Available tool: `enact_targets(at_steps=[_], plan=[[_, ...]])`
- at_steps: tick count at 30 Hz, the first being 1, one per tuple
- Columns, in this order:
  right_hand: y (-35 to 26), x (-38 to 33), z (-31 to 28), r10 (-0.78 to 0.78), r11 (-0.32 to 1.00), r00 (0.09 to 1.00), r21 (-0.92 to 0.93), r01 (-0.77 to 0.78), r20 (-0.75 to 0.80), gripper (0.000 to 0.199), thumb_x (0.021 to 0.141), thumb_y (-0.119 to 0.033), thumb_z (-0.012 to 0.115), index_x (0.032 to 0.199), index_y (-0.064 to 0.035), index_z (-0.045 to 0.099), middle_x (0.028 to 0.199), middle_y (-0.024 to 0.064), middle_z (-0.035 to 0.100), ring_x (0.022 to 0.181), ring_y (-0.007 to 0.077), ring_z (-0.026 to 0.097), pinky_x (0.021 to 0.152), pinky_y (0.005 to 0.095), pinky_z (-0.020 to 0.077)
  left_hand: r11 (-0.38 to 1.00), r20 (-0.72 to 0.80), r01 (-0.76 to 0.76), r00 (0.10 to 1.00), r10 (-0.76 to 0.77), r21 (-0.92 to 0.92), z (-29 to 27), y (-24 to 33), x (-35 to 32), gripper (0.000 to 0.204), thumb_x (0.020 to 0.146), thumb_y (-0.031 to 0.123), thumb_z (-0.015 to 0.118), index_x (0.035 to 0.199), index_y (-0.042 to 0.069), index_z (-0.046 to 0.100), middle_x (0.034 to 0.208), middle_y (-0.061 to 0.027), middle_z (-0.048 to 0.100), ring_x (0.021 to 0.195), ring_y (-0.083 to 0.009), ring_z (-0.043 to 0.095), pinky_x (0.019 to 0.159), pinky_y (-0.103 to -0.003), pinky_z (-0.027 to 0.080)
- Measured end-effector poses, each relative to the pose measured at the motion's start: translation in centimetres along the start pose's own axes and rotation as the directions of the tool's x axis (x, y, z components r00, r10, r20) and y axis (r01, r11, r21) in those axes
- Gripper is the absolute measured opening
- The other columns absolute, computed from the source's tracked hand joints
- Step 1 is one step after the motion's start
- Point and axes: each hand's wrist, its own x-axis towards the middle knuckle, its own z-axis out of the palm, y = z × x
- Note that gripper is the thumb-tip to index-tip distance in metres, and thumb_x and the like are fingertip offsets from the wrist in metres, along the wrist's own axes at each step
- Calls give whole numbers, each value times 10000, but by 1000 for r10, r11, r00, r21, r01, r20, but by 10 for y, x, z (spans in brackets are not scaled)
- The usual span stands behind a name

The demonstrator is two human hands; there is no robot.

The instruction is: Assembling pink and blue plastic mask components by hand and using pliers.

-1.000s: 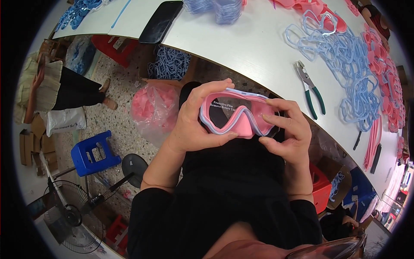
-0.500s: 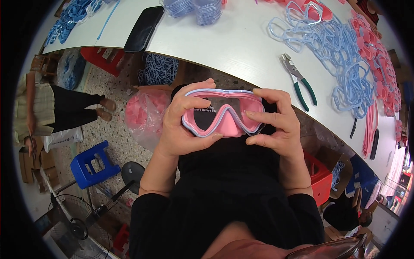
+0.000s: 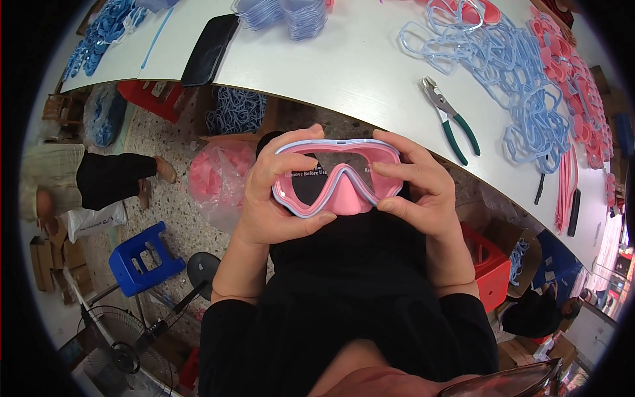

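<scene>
I hold a pink swim mask with a pale blue rim and a clear lens in front of my chest, below the table's edge. My left hand grips its left side, thumb under the frame and fingers over the top rim. My right hand grips its right side the same way. The mask's pink nose piece points down toward me.
On the white table lie green-handled pliers, a black phone, a stack of clear lenses, and piles of pale blue frames and pink parts. Another person sits at left near a blue stool; a fan stands below.
Both hands keep their grip while the mask has tilted a little, so the lens faces me more squarely. The view has shifted slightly down and left.
</scene>
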Motion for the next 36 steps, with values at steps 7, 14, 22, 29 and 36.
enact_targets(at_steps=[7,14,22,29,36], plan=[[18,9,1,22,1000,999,-1,-22,48,455,797,-161,842,1199,5,711,1451,291,494,1317,367,531,1081,421,422,996,-54,-23,998,28,82,-3,-14,0,626,583,148,938,1127,94,633,1306,-266,601,1226,-385,615,1005,-454,505],[17,-15,-7,9,997,999,-83,-6,44,616,763,-405,851,1191,11,698,1438,290,489,1320,402,510,1101,480,397,992,-56,-68,996,75,107,4,0,-4,507,613,162,927,1026,83,645,1250,-225,633,1212,-371,629,1042,-464,484],[-22,20,7,124,906,977,-421,-41,173,321,807,-242,775,902,-7,579,797,97,532,693,195,515,617,323,415,991,41,-129,991,128,18,21,15,-16,467,640,224,897,1003,111,625,1268,-199,627,1179,-374,613,1084,-523,420],[0,12,9,162,986,959,-83,-147,234,347,800,-228,803,785,-23,524,730,45,497,666,137,468,596,285,383,987,138,-161,978,158,13,17,30,-11,506,657,217,871,1074,114,603,1255,-131,637,1157,-315,628,1086,-551,406],[19,-4,28,145,983,984,95,-155,101,237,849,-134,743,826,-29,532,795,29,524,740,114,485,677,259,396,981,288,-182,945,156,65,1,33,4,530,642,274,890,1053,116,595,1181,-88,667,1108,-295,646,1076,-559,405]])
